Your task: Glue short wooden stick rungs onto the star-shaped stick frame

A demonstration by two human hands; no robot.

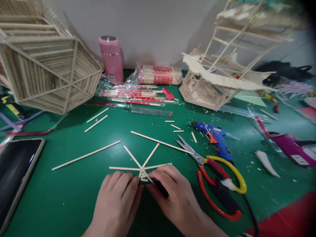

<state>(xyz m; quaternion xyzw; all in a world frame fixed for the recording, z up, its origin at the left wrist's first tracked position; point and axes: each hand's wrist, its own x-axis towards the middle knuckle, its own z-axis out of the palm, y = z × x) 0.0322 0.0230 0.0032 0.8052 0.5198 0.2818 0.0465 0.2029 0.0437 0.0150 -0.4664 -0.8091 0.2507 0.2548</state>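
Observation:
Several thin wooden sticks cross in a star-shaped frame [133, 156] at the near middle of the table, with short pieces set between the spokes near its centre. My left hand [116, 194] is closed at the left of the frame, fingertips pressed on a stick by the crossing. From the right, my right hand [174, 192] pinches the end of a stick at the frame's near side. Both thumbs are partly hidden below. Scissors [195, 154] with red and yellow handles lie open to the right, one blade over a long loose stick [158, 141].
A blue glue gun [217, 135] lies beyond the scissors. A phone [19, 177] is at the left. Behind stand a pink flask [111, 61], bundled sticks [160, 75], and two stick-built models, one left [49, 72], one right [209, 82]. Loose sticks lie around the green tabletop [74, 194].

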